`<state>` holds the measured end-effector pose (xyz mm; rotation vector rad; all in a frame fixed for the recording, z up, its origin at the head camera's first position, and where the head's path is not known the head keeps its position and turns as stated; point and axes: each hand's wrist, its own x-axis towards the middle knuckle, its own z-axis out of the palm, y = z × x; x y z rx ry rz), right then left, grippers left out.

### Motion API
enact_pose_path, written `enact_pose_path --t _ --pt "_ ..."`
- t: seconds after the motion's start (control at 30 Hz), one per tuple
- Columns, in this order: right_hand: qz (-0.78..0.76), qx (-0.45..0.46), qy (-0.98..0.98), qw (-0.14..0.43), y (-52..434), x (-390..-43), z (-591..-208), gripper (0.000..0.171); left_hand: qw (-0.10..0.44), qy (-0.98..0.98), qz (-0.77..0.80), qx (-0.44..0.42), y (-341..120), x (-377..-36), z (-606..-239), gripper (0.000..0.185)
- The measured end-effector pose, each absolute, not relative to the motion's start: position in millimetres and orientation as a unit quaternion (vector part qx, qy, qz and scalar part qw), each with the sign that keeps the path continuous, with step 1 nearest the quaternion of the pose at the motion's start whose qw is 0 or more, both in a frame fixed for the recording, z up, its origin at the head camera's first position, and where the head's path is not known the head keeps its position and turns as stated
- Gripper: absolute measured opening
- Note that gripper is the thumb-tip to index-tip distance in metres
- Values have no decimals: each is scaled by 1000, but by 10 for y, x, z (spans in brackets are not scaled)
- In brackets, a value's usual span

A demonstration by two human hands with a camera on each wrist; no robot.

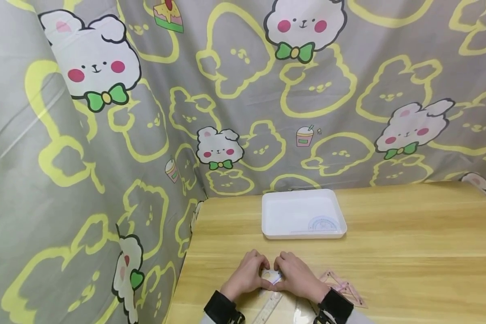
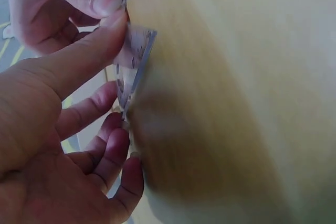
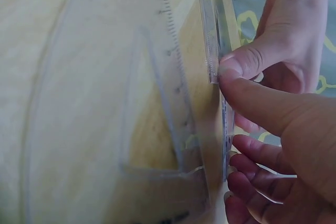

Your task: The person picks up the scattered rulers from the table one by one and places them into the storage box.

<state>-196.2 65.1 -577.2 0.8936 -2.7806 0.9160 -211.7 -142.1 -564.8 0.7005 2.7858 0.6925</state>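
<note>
Both hands meet close over the table in the head view. My left hand (image 1: 248, 273) pinches one side of a small clear set square (image 1: 271, 275) with blue on its edge, thumb at the near side and fingers behind. From the other side my right hand (image 1: 299, 275) pinches the same set square, the two thumb tips close together. The left wrist view shows the set square (image 2: 137, 56) as a tilted clear triangle, partly hidden by the thumbs. Just below the hands a clear ruler (image 1: 268, 307) lies slanted on the table.
A white tray (image 1: 295, 236) stands at the back, a clear blue-marked protractor (image 1: 324, 223) in it. Pink set squares (image 1: 350, 294) lie right of my right hand. Near its wrist is a clear plastic set square with a triangular cut-out (image 3: 184, 124). A patterned curtain (image 1: 243, 108) borders the table.
</note>
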Motion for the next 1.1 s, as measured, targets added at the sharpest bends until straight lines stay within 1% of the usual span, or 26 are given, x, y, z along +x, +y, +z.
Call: enact_pose_path --t 0.1,0.2,0.33,0.4,0.47,0.6,0.7,0.8,0.9,1.1 --pt "302 291 -907 39 635 -1964 -5782 51 95 942 208 244 -1407 -2147 -5637 47" --pt "319 292 -901 31 657 -1983 -5781 49 118 933 222 259 -1395 -2189 -5623 46" --pt "372 287 -882 2 727 -2027 -5775 31 151 894 330 261 -1398 -2230 -5625 31" --pt "402 283 -871 -11 773 -2059 -5770 25 157 870 396 248 -1400 -2250 -5621 25" --pt "428 277 -860 -21 815 -2094 -5758 21 150 848 451 233 -1401 -2274 -5612 22" --pt "467 266 -843 -21 891 -2158 -5728 17 148 819 519 194 -1398 -2333 -5555 23" --pt "479 256 -839 -22 943 -2186 -5710 14 146 816 528 186 -1402 -2374 -5513 19" --pt "479 242 -843 -24 1005 -2212 -5688 11 139 823 515 196 -1405 -2419 -5494 11" --pt "472 226 -852 -13 1081 -2259 -5644 10 127 827 505 209 -1376 -2491 -5478 5" --pt "465 209 -860 24 1243 -2441 -5507 10 101 824 513 218 -1204 -2740 -5344 7"
